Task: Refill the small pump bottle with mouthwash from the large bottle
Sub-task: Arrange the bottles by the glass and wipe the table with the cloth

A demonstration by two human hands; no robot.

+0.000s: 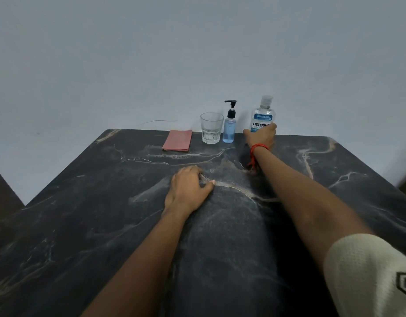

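The large mouthwash bottle (263,115), clear with a blue-and-white label and its cap on, stands upright at the table's far edge. My right hand (261,137) is wrapped around its lower part and hides the base. Just left of it stands the small pump bottle (229,126), with a black pump head and pale blue liquid about halfway up. My left hand (188,189) rests palm down on the dark marble table (105,213) near the middle, fingers loosely curled, holding nothing.
A clear drinking glass (211,127) with a little liquid stands left of the pump bottle. A folded pink cloth (178,140) lies further left. All sit in a row along the far edge, against a plain grey wall (151,65).
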